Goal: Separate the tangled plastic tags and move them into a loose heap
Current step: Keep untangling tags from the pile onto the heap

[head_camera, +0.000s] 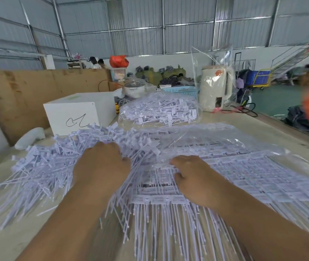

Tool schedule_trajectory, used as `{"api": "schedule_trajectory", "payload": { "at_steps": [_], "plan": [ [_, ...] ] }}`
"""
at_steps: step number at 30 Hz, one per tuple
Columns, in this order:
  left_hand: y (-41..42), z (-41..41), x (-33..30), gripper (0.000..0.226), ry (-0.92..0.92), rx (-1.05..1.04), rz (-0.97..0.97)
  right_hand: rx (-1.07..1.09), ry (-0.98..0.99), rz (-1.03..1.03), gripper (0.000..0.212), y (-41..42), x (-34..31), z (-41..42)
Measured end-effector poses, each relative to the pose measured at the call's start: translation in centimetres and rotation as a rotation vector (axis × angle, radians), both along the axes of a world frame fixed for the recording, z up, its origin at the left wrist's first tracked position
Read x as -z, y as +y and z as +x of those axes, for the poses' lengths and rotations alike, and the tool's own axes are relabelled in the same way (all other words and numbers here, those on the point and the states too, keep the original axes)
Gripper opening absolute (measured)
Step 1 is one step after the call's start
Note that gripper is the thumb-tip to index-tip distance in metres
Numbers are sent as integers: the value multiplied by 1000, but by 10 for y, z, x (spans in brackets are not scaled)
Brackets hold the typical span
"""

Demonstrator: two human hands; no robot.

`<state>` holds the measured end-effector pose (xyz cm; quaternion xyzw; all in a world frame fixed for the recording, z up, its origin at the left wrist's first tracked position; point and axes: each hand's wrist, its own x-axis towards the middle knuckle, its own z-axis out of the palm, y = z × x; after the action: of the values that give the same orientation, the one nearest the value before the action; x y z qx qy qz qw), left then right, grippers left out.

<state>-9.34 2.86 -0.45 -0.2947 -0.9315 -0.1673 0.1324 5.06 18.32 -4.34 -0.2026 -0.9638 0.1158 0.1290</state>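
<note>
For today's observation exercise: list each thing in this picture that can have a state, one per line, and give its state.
Left hand: fingers curled into the loose tags.
Right hand: gripping joined tags, fingers curled.
Loose tag heap: scattered, tangled, on the left.
Joined tag sheets: flat, still in rows.
Clear bag of tags: full, lying on the table.
Kettle: upright, wrapped in clear plastic.
White box: closed.

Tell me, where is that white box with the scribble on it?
In the head view, the white box sits left of centre at the table's far side, just behind the loose heap of tags and left of a clear bag of tags.
</note>
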Motion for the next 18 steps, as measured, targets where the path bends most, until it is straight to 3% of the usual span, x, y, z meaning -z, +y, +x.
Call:
{"api": "schedule_trajectory", "payload": {
  "at_steps": [3, 6, 9, 13, 18],
  "plan": [
    [8, 8, 8, 46, 118, 211, 88, 34, 15, 26, 40, -1, 0, 0],
    [19, 12, 22, 43, 81, 457, -33, 71, 41, 24, 40, -2, -4, 1],
    [22, 3, 33, 43, 36, 448, -157, 99, 61, 84, 34, -3, -9, 4],
    [21, -7, 33, 43, -11, 394, -134, 65, 201, 151, 15, -6, -21, 13],
    [22, -7, 32, 43, 8, 384, -58, -1, 274, 138, 18, -8, -37, 25]
  ]
}}
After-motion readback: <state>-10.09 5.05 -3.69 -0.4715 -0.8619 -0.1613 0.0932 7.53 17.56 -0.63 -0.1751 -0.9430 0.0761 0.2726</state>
